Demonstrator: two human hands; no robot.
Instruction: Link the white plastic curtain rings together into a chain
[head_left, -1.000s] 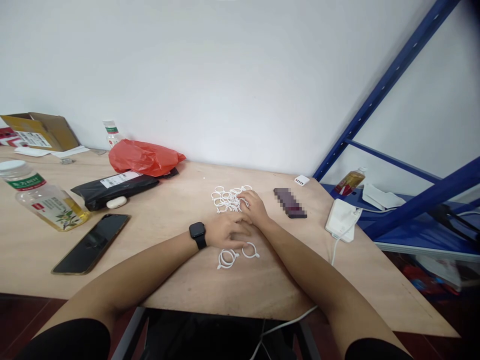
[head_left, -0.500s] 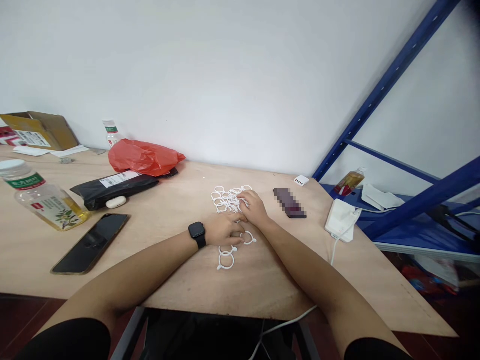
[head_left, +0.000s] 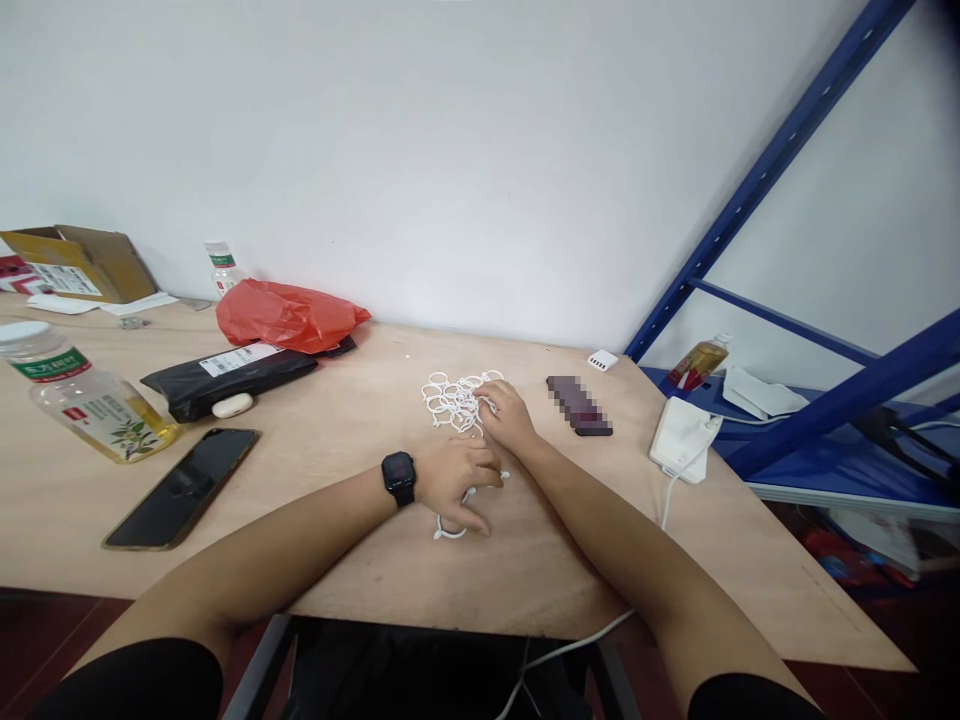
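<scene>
1. Work material: white rings with small knobs, lying on a wooden table [head_left: 360, 575]. The main pile [head_left: 450, 398] sits ahead of the hands, its rings overlapping.
2. Left hand [head_left: 457, 478]: palm down, above the loose rings [head_left: 438, 535] on the near side of the pile. The thumb stands apart from the other fingers, which are loosely bent; no ring is seen pinched between them.
3. Right hand [head_left: 508, 415]: at the right edge of the pile, fingers curled toward the rings. Whether the fingertips grip a ring cannot be told; the hand hides them.
4. Progress, as judged from the layout: a few rings lie apart from the pile, on the near side. Most are in the pile, unsorted, so the greater share of the handling appears undone. The loose rings cannot be counted reliably under the left hand.
</scene>
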